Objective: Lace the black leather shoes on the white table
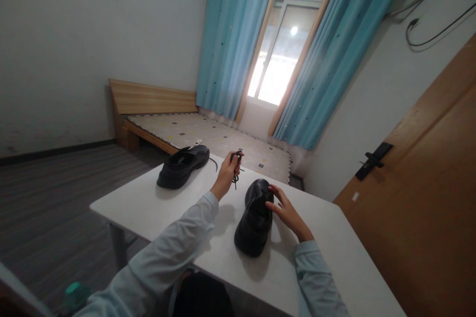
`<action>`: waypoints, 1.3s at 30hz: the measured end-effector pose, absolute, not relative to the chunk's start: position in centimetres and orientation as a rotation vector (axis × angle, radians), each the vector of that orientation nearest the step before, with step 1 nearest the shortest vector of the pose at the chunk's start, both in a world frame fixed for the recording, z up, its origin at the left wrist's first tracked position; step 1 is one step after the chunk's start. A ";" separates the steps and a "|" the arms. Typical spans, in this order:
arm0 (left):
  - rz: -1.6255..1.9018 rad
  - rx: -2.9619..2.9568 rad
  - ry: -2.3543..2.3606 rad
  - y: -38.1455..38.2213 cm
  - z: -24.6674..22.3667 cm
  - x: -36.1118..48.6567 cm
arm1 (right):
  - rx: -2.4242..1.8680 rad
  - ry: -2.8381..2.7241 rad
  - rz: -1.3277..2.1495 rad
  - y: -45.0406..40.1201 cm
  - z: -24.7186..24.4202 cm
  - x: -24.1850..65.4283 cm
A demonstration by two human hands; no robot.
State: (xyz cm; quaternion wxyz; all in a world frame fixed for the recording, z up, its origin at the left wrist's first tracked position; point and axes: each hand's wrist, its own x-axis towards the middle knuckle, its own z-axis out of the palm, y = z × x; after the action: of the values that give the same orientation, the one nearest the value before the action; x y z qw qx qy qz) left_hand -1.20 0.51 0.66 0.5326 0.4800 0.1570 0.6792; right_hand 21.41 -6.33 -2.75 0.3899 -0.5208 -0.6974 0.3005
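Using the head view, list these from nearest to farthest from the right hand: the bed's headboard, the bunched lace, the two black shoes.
1. Right-hand shoe: at the right hand, just to its left.
2. Bunched lace: farther left, held up in the left hand.
3. Left-hand shoe: toward the table's left end.
4. Headboard: far left, beyond the table.

Beyond the table's (334, 237) far edge sits the bed (223, 136), blue curtains (230, 34) flanking a bright window (284, 54). And past the right edge, here's the door (427, 183)!
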 end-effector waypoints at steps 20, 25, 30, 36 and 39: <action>0.574 2.586 1.370 0.7 -2.3 -1.6 | -1.338 -1.824 0.684 -6.5 -2.3 21.1; 0.602 2.585 1.238 2.3 -2.7 -2.6 | -1.353 -1.838 0.666 -6.5 -2.3 21.2; 0.640 2.615 1.277 3.6 -2.4 -3.8 | -1.340 -1.838 0.646 -6.4 -2.5 21.3; 0.591 2.595 1.411 4.8 -0.7 -5.2 | -1.347 -1.835 0.669 -6.6 -2.3 21.3; 0.639 2.598 1.475 5.6 0.9 -5.6 | -1.341 -1.838 0.672 -6.6 -2.4 21.3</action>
State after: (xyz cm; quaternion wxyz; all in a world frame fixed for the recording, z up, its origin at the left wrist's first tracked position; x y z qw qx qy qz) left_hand -5.63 5.59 0.95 0.0433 0.8495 0.4824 0.2091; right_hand 21.31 -6.59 -2.38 0.3752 -0.5241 -0.7181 0.2626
